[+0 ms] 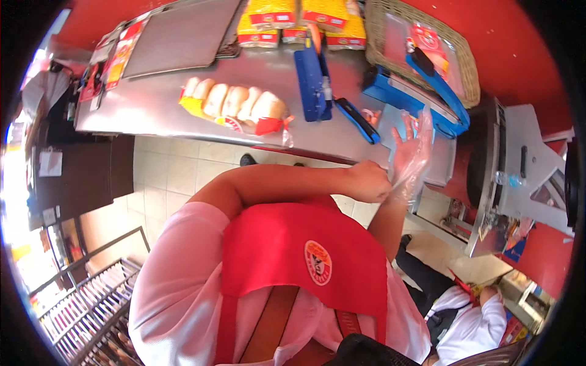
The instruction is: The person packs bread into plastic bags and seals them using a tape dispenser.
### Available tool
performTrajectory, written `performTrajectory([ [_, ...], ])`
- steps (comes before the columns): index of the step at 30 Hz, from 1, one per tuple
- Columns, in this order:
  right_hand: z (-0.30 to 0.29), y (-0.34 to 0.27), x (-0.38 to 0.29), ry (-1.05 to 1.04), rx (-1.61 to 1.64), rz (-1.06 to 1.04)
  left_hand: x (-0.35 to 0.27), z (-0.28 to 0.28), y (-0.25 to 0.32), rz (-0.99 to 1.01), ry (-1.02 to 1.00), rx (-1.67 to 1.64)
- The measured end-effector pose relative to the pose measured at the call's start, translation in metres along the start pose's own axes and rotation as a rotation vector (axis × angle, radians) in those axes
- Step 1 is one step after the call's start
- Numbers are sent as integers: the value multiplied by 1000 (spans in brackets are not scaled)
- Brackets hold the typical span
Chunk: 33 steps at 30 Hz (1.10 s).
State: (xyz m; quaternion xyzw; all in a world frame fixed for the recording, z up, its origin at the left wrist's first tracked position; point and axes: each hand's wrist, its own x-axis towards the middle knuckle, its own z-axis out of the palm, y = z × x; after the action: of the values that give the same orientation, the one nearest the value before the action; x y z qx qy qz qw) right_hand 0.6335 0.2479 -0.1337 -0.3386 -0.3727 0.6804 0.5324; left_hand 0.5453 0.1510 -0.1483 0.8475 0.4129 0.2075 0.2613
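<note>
My left hand [370, 181] reaches across my chest, its fingers closed on the cuff of a clear plastic glove [407, 180] at my right wrist. The glove covers my right hand [412, 142], which is raised with its fingers apart and holds nothing. Behind that hand stands a blue heat sealer [403, 94] with its arm lifted. A black and blue handled tool [357, 120] lies nearby on the steel table [183, 116]. Further left, bread rolls [236, 101] rest in a printed clear bag near the front edge.
A blue tape dispenser [313, 84] stands behind the rolls. Yellow and red bags [297, 16] are stacked at the back, beside a wicker basket [471, 89]. A baking tray [178, 39] lies at the back left. Another person [471, 320] is low at the right, beside a grey machine [526, 183].
</note>
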Motion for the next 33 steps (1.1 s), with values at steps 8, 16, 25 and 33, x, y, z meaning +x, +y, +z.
performTrajectory([
  [8, 42, -18, -3, -336, 54, 41, -6, -18, 14, -41, 139, -53],
  [16, 62, -70, -1, -258, 328, -253, -114, -97, -10, 43, 257, 43],
  [25, 69, -11, -65, -583, -249, -67, -235, -157, -107, -656, -21, 645],
  [33, 136, 78, -85, -776, -310, 551, -278, -172, -134, -717, 759, -740],
])
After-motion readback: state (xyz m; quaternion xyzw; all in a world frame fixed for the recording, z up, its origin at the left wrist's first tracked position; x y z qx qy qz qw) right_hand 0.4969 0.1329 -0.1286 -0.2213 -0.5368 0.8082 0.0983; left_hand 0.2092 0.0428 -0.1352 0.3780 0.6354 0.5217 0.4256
